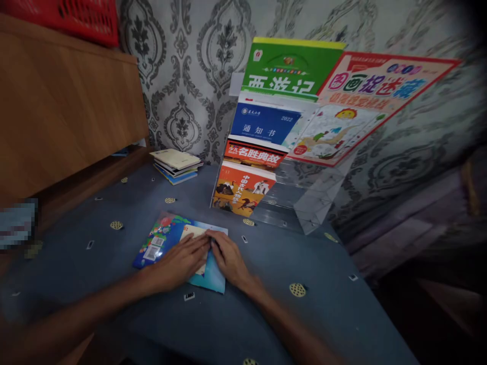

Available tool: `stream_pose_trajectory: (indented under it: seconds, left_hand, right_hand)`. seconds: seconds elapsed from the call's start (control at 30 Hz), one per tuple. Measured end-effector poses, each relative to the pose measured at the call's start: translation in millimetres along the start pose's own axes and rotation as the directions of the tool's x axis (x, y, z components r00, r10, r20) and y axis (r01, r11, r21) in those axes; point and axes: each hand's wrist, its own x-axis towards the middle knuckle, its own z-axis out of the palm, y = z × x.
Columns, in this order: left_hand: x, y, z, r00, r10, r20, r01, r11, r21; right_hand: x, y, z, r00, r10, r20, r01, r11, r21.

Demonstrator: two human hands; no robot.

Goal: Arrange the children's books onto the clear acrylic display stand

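Observation:
A thin, colourful blue book (215,280) with barcodes near its left side lies flat on the cloth-covered surface. My left hand (181,260) rests palm down across its middle, fingers stretched to the right over a pale panel on the cover. From the other side my right hand (229,257) lies on the book with its fingers slightly bent. The fingertips of both hands meet near the panel's upper right, where they partly hide the cover. Neither hand is wrapped round anything.
Behind the hands stands a clear tiered rack (314,203) holding several upright books, among them a green one (292,63). A small stack of books (177,161) lies by the wall. A wooden cabinet (72,106) with a red basket (83,20) on top borders the left.

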Motion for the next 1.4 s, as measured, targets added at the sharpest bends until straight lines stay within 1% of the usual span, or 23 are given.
stream_pose_trajectory:
  seconds: [0.13,0.27,0.37,0.4,0.47,0.6,0.67,0.8,0.9,0.97,1.1,1.17,1.27,1.4]
  left_hand:
    - [-3.6,-37.3,-3.0,0.991,-0.133,-0.032,0.134,0.991,0.01]
    - [-13.6,-70.5,-6.3,0.959,-0.281,-0.04,0.283,0.958,0.042]
    - [-19.9,-84.7,-4.6,0.946,-0.315,-0.081,0.32,0.945,0.069]
    - [-21.1,-87.1,-3.0,0.944,-0.313,-0.101,0.321,0.944,0.078]
    - [-22.6,-89.3,0.6,0.943,-0.304,-0.138,0.318,0.944,0.093]
    - [-23.8,-89.9,4.3,0.943,-0.287,-0.167,0.306,0.946,0.104]
    - [-24.8,-90.7,4.2,0.948,-0.271,-0.164,0.291,0.951,0.106]
    - [-29.0,-95.8,7.9,0.955,-0.228,-0.192,0.253,0.96,0.119]
    - [-31.8,-105.4,18.2,0.946,-0.209,-0.246,0.253,0.954,0.161]
    - [-31.7,-113.7,26.8,0.943,-0.194,-0.272,0.249,0.951,0.185]
    - [-30.2,-125.3,38.0,0.938,-0.155,-0.31,0.224,0.954,0.201]
    - [-31.0,-127.1,39.5,0.937,-0.139,-0.32,0.211,0.957,0.201]
    - [-33.0,-128.1,39.8,0.936,-0.129,-0.326,0.204,0.957,0.208]
    - [-32.0,-129.4,37.8,0.934,-0.091,-0.345,0.188,0.947,0.26]
  right_hand:
    - [1.2,-4.5,-0.6,0.999,-0.027,0.04,0.028,0.999,-0.044]
    - [-1.2,-3.5,-2.4,0.999,-0.033,0.042,0.036,0.996,-0.079]
    - [-0.7,-6.8,-2.1,0.997,-0.051,0.054,0.058,0.989,-0.139]
    - [1.2,-10.1,-0.6,0.996,-0.054,0.073,0.066,0.983,-0.171]
    - [8.3,-19.7,5.8,0.987,-0.055,0.15,0.088,0.97,-0.226]
    - [33.3,-39.0,27.5,0.933,-0.035,0.358,0.129,0.961,-0.245]
    - [45.8,-42.9,36.4,0.918,0.003,0.398,0.105,0.963,-0.25]
    - [57.2,-43.0,40.1,0.925,0.083,0.372,0.032,0.955,-0.294]
    - [53.5,-42.9,32.9,0.937,0.115,0.329,-0.001,0.945,-0.328]
    - [48.4,-42.6,25.3,0.939,0.17,0.299,-0.052,0.93,-0.363]
    - [36.1,-41.9,7.5,0.91,0.315,0.269,-0.187,0.892,-0.412]
    - [29.5,-43.0,-0.5,0.897,0.362,0.254,-0.238,0.879,-0.413]
    - [19.1,-47.2,-10.2,0.888,0.393,0.238,-0.277,0.871,-0.405]
    - [5.0,-55.6,-20.7,0.883,0.407,0.234,-0.294,0.868,-0.401]
